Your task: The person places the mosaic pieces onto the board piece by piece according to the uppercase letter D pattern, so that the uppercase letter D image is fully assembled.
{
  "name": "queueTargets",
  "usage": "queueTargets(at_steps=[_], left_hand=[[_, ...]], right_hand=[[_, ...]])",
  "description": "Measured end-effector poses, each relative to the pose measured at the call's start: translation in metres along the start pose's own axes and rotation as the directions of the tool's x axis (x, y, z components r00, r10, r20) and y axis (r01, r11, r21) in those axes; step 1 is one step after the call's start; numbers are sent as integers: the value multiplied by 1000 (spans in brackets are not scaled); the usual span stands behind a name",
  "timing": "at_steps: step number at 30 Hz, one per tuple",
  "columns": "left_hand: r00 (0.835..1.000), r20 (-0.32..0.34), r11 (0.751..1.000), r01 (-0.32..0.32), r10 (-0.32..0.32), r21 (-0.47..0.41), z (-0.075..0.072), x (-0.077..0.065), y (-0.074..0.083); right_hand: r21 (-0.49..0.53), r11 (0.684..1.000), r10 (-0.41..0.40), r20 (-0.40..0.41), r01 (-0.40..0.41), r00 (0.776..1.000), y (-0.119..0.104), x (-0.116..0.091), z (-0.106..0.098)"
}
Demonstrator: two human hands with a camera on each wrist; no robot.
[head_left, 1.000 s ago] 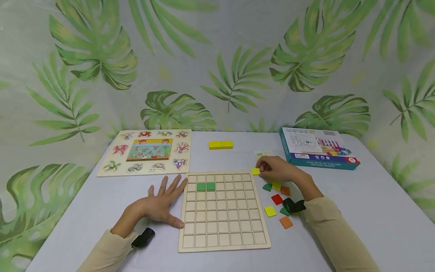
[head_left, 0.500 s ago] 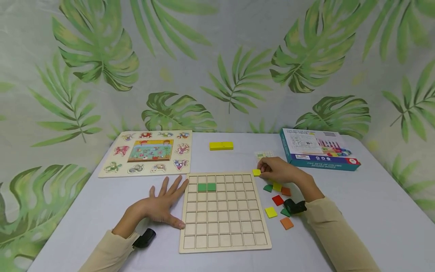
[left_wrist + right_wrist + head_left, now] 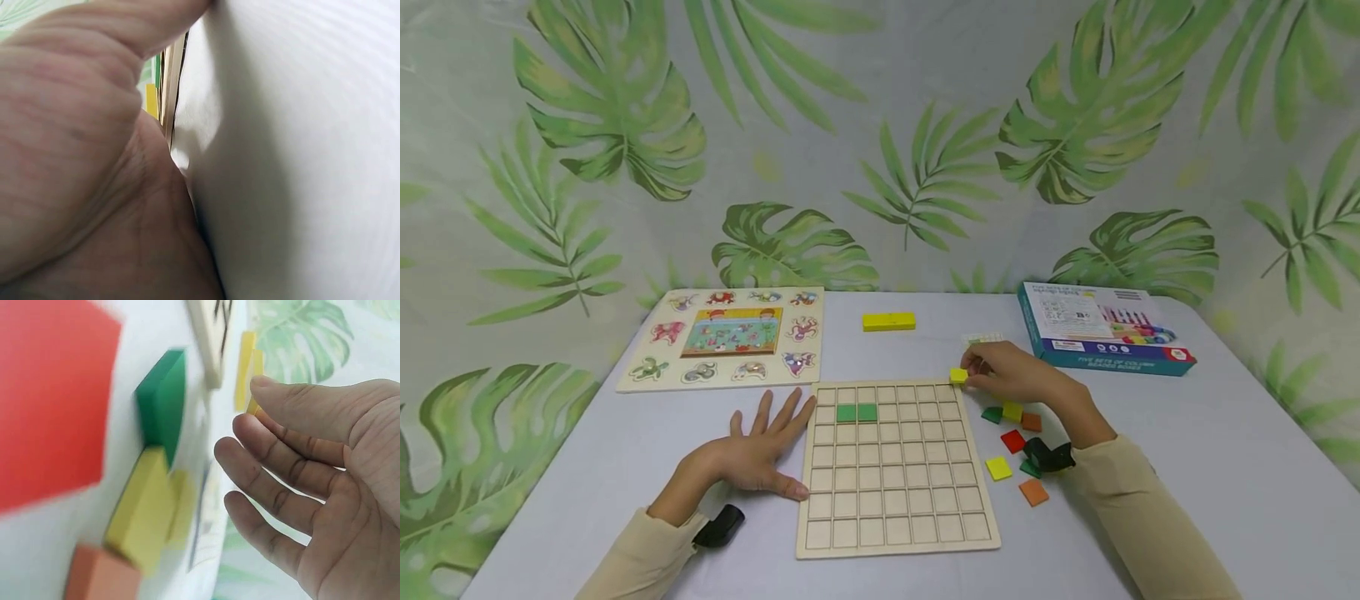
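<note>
A wooden grid board (image 3: 895, 452) lies mid-table, with two green square tiles (image 3: 857, 412) side by side in its second row. My right hand (image 3: 1011, 372) pinches a yellow square tile (image 3: 958, 377) between thumb and index finger, at the board's far right corner. In the right wrist view the yellow tile (image 3: 255, 372) stands on edge at the thumb tip, the other fingers loosely bent below. My left hand (image 3: 756, 454) is spread on the cloth, its thumb and a fingertip right at the board's left edge. The left wrist view shows mostly palm (image 3: 69, 144).
Right of the board lie loose tiles: red (image 3: 1012, 441), yellow (image 3: 998, 468), orange (image 3: 1033, 492) and green (image 3: 992, 415). Behind are a sea-animal puzzle board (image 3: 647, 333), a yellow block (image 3: 888, 322), a printed grid card (image 3: 985, 338) and a bead box (image 3: 1105, 329).
My right hand has moved slightly left and away from me with the yellow tile, which now overlaps the board's corner. The left hand keeps its place.
</note>
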State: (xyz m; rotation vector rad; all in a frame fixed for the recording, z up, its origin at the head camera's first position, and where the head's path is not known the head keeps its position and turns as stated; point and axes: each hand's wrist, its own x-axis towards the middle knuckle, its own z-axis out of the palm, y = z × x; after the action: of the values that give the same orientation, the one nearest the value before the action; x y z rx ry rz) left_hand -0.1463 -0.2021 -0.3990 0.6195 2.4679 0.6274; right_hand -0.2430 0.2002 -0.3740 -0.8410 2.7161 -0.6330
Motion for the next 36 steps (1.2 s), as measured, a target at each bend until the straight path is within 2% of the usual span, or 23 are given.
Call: queueTargets(at_steps=[5, 12, 17, 23, 31, 36], left_hand=[[1000, -1, 1000, 17, -17, 23, 0, -1, 3], [1000, 9, 1000, -1, 1, -1, 2, 1, -1], [1000, -5, 1000, 1, -1, 22, 2, 1, 0], [999, -25, 998, 22, -21, 58, 1, 1, 1], [999, -33, 998, 25, -23, 55, 1, -1, 1], [999, -30, 999, 16, -14, 46, 2, 0, 1]], right_hand=[[-15, 998, -53, -6, 53, 999, -15, 0, 1], [-10, 997, -79, 32, 79, 996, -32, 3, 9], [3, 993, -115, 66, 115, 991, -42, 8, 19], [-2, 992, -124, 99, 125, 987, -55, 16, 27], [-54, 984, -158, 145, 167, 977, -74, 26, 34], [-80, 985, -139, 178, 155, 974, -78, 33, 40]])
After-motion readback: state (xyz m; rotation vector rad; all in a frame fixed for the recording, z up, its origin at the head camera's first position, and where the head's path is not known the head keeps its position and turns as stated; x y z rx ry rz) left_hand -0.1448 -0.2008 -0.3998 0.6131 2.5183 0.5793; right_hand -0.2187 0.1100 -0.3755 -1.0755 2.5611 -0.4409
